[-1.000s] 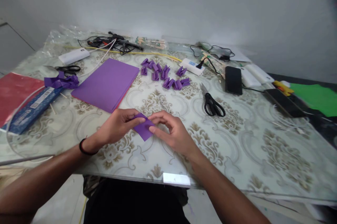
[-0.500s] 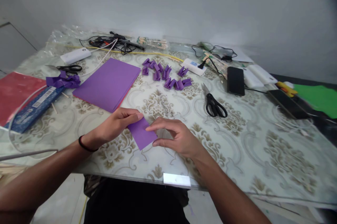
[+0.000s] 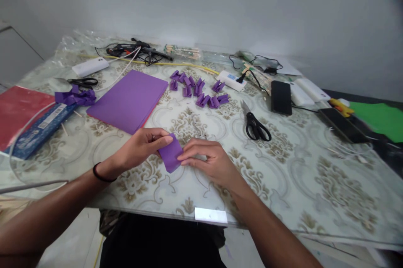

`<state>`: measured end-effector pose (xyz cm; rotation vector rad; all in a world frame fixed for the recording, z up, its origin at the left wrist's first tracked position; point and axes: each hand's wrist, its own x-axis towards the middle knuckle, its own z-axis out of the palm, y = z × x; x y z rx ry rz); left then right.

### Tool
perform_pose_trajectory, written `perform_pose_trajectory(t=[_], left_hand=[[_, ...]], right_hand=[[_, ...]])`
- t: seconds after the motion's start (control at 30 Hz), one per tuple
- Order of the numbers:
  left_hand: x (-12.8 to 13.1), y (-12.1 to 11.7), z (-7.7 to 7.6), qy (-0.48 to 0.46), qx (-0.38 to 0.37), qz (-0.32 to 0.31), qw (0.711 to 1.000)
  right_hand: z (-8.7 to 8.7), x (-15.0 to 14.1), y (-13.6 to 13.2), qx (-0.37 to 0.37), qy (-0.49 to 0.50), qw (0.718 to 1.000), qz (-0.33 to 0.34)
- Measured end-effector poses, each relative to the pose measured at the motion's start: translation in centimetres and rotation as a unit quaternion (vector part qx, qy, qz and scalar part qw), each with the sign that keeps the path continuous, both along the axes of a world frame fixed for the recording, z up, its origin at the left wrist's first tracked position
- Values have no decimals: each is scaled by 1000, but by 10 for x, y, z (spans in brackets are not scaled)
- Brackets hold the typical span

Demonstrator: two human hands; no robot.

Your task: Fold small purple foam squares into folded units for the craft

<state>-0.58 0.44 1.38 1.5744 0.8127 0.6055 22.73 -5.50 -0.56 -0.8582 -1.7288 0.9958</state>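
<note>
Purple paper [image 3: 171,156], seemingly partly folded, is pinched by the left hand [image 3: 145,146] and the right hand [image 3: 211,159] over the near middle of the surface [image 3: 283,188], while the folded pieces [image 3: 199,87] farther away look finished and the sheet stack [image 3: 129,99] at left lies flat.

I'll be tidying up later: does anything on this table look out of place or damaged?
Nothing looks spilled or clearly damaged. The purple paper strips at the left look messy: jumbled in a heap by the black-handled scissors there, unlike the flat purple sheets nearby. Black cables also lie tangled at the back left.
</note>
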Motion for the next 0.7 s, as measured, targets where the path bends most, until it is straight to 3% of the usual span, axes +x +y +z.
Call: perform_pose_trajectory(t=[0.2, 0.37, 0.47, 0.57, 0.7], left_hand=[[-3, -1, -1, -13, -38, -27, 999], [0, -3, -5, -15, -61, -55, 997], [2, -5, -6, -35, -59, -39, 997], [1, -7, -5, -109, -74, -4, 991], [-4, -8, -4, -182, -56, -17, 982]], right_hand=[[-3, -1, 2, -27, -6, 999, -32], [-6, -4, 2, -31, 12, 999, -16], [-6, -4, 1, -18, 21, 999, -22], [-4, -1, 1, -3, 25, 998, -65], [-3, 1, 2, 10, 48, 990, -133]])
